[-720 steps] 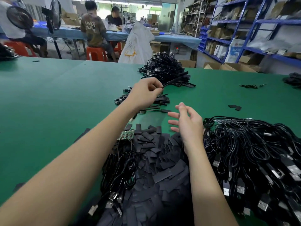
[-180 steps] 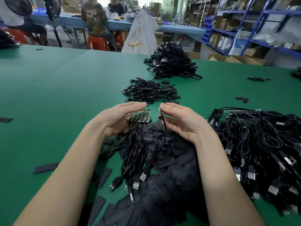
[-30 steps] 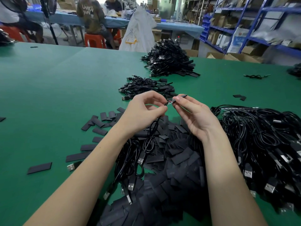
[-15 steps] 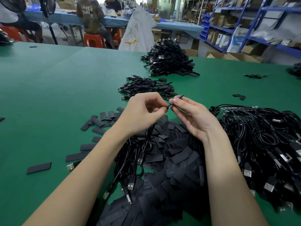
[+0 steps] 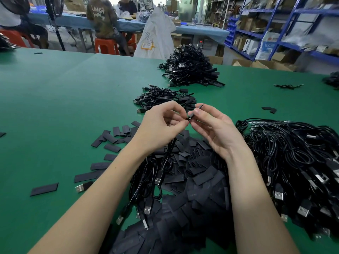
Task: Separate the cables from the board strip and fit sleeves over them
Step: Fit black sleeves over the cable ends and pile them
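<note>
At twelve o'clock of the sleeve heap (image 5: 192, 180), my left hand (image 5: 161, 129) pinches the cable (image 5: 169, 153) tip; my right hand (image 5: 214, 129) pinches a sleeve (image 5: 199, 106). Both seem light and limp, so I'd grip near the ends.

A green table (image 5: 55, 110) is carrying black sleeve pieces (image 5: 192, 189) heaped near centre, a large cable tangle (image 5: 293, 162) lying right, and two smaller cable piles (image 5: 165, 97) (image 5: 190, 70) sitting farther off.
</note>
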A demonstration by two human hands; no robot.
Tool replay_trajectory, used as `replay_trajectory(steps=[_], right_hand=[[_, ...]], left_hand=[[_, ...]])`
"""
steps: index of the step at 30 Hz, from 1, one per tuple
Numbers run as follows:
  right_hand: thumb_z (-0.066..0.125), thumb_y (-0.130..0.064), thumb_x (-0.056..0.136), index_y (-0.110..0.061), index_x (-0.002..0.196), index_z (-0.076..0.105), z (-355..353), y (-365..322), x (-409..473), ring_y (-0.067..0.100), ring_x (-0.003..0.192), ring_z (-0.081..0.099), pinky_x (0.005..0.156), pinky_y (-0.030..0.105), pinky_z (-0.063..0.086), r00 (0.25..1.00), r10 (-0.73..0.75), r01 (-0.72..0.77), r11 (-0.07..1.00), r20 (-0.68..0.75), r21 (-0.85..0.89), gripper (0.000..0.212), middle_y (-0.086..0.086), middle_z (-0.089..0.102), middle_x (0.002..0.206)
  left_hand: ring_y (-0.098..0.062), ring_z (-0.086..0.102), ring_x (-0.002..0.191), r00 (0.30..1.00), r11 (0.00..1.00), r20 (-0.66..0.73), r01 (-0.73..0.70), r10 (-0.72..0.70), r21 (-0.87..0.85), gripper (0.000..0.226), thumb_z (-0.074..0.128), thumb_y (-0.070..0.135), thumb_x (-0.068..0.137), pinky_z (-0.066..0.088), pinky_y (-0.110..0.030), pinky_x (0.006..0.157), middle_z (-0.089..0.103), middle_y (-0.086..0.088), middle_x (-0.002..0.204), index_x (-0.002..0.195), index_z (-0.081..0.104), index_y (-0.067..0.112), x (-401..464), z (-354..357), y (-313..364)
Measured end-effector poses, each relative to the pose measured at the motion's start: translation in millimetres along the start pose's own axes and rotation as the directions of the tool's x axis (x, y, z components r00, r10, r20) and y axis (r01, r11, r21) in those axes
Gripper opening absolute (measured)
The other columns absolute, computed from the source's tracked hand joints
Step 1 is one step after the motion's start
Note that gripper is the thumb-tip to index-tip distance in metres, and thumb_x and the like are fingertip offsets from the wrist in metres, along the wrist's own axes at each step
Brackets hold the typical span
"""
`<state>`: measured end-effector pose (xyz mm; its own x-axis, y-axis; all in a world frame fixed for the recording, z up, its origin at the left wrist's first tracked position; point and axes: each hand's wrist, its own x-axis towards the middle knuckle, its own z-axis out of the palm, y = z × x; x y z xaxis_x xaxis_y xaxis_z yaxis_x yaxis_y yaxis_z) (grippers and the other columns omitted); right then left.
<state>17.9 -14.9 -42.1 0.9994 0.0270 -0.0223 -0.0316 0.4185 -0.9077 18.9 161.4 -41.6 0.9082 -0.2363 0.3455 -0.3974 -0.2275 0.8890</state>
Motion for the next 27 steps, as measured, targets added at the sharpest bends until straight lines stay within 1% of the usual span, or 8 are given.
replay_trajectory(steps=[2, 4, 7, 11, 15, 18, 21, 27], right_hand=[[0.076, -0.014, 0.087, -0.016, 0.112, 0.069, 1.8, 0.4, 0.2, 0.017, 0.083, 0.074, 0.074, 0.022, 0.058, 0.999, -0.050, 0.050, 0.998, -0.018, -0.030, 0.026, 0.010, 0.078, 0.101], [0.074, -0.013, 0.089, -0.018, 0.109, 0.071, 4.6, 2.2, 0.5, 0.018, 0.079, 0.073, 0.073, 0.023, 0.059, 0.995, -0.090, 0.087, 0.995, -0.043, -0.058, 0.021, 0.010, 0.077, 0.102], [0.076, -0.013, 0.089, -0.018, 0.107, 0.074, 9.1, 5.6, 1.0, 0.018, 0.078, 0.073, 0.072, 0.023, 0.059, 0.992, -0.105, 0.100, 0.993, -0.073, -0.069, 0.019, 0.011, 0.078, 0.104], [0.079, -0.015, 0.086, -0.019, 0.100, 0.078, 11.6, 5.3, 0.7, 0.017, 0.075, 0.073, 0.070, 0.023, 0.059, 0.988, -0.114, 0.106, 0.992, -0.104, -0.072, 0.014, 0.011, 0.077, 0.105], [0.079, -0.014, 0.085, -0.018, 0.099, 0.078, 12.9, 6.4, 0.9, 0.016, 0.072, 0.073, 0.068, 0.021, 0.058, 0.986, -0.121, 0.110, 0.989, -0.114, -0.099, 0.015, 0.009, 0.078, 0.100], [0.079, -0.012, 0.085, -0.017, 0.100, 0.079, 14.3, 7.5, 1.1, 0.016, 0.072, 0.072, 0.068, 0.021, 0.059, 0.986, -0.122, 0.111, 0.988, -0.110, -0.106, 0.016, 0.008, 0.078, 0.098], [0.080, -0.011, 0.085, -0.018, 0.100, 0.079, 15.0, 7.7, 1.6, 0.016, 0.072, 0.072, 0.068, 0.021, 0.059, 0.985, -0.129, 0.117, 0.987, -0.115, -0.111, 0.016, 0.008, 0.078, 0.095], [0.080, -0.010, 0.085, -0.017, 0.099, 0.079, 15.9, 10.1, 2.7, 0.016, 0.072, 0.072, 0.066, 0.021, 0.058, 0.976, -0.180, 0.161, 0.976, -0.120, -0.149, 0.016, 0.009, 0.079, 0.093]], left_hand=[[-0.009, 0.059, 0.063, 1.000, 1.000, -0.025, 0.019, -0.019, -0.021, 0.008, 0.073, 0.004, 0.088, 0.049, -0.019, 0.067, 0.071, -0.004, 0.076, 0.092, 0.067, 0.008, 1.0, 0.0, -0.7], [-0.010, 0.061, 0.065, 0.998, 0.999, -0.051, 0.032, -0.034, -0.039, 0.008, 0.074, 0.005, 0.088, 0.049, -0.019, 0.067, 0.073, -0.008, 0.079, 0.091, 0.068, 0.008, 1.7, 0.7, -1.6], [-0.009, 0.063, 0.064, 0.996, 0.999, -0.079, 0.033, -0.034, -0.021, 0.008, 0.076, 0.006, 0.087, 0.050, -0.018, 0.066, 0.072, -0.005, 0.077, 0.089, 0.068, 0.007, 1.8, 2.7, -3.0], [-0.013, 0.065, 0.067, 0.994, 0.999, -0.107, 0.034, -0.035, -0.016, 0.009, 0.077, 0.008, 0.087, 0.055, -0.023, 0.068, 0.073, -0.009, 0.078, 0.086, 0.068, 0.006, 1.0, 2.9, -3.1], [-0.010, 0.063, 0.063, 0.993, 1.000, -0.117, 0.022, -0.021, 0.007, 0.009, 0.078, 0.008, 0.086, 0.053, -0.020, 0.067, 0.073, -0.003, 0.075, 0.083, 0.070, 0.007, 1.2, 3.9, -1.4], [-0.010, 0.064, 0.064, 0.991, 0.999, -0.129, 0.028, -0.025, 0.020, 0.009, 0.078, 0.008, 0.085, 0.055, -0.022, 0.069, 0.074, -0.003, 0.074, 0.082, 0.070, 0.007, 1.6, 3.6, -1.3], [-0.010, 0.065, 0.064, 0.990, 0.999, -0.134, 0.037, -0.034, 0.017, 0.009, 0.078, 0.008, 0.085, 0.054, -0.022, 0.068, 0.073, -0.001, 0.072, 0.082, 0.070, 0.007, 1.4, 3.1, -1.9], [-0.013, 0.067, 0.067, 0.989, 0.999, -0.144, 0.047, -0.042, 0.027, 0.009, 0.078, 0.009, 0.085, 0.056, -0.024, 0.069, 0.074, -0.005, 0.075, 0.083, 0.070, 0.008, 1.3, 2.7, -3.6]])
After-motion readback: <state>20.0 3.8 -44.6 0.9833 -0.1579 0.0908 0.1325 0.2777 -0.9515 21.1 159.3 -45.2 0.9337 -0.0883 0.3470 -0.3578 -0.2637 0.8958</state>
